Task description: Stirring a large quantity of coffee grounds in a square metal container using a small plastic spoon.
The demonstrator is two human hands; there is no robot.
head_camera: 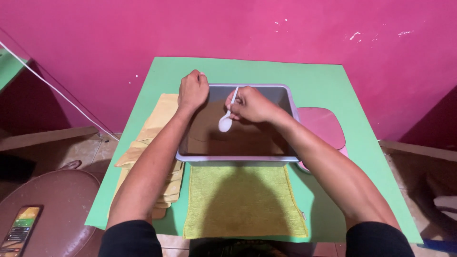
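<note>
A grey rectangular tub (285,95) holding brown liquid sits on a green table. My left hand (193,90) grips the tub's far left corner, fingers curled over the rim. My right hand (252,104) pinches the handle of a white plastic spoon (225,123), whose bowl hangs just over or at the brown surface near the tub's middle. Both forearms reach in from the bottom of the view.
A yellow-green towel (243,202) lies in front of the tub. A stack of tan cloths (159,119) sits to the left under my left arm. A pink lid (323,126) lies right of the tub. A phone (21,228) rests on a brown stool at lower left.
</note>
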